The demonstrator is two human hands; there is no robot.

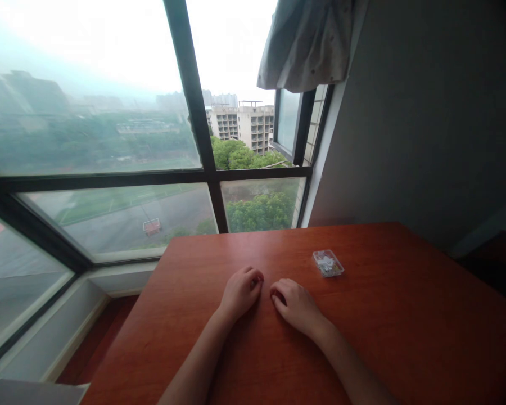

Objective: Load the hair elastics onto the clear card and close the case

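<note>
My left hand (241, 291) rests on the reddish-brown wooden table (405, 315) with its fingers curled under in a loose fist. My right hand (296, 305) lies beside it, a few centimetres to the right, fingers also curled inward. Nothing shows inside either hand. A small clear plastic box (328, 262) with tiny items inside sits on the table just beyond and to the right of my right hand, apart from it.
A large window with dark frames (194, 112) fills the left and back, looking out on trees and buildings. A grey curtain (307, 42) hangs bunched at the top. A grey wall (425, 124) borders the table's far right side.
</note>
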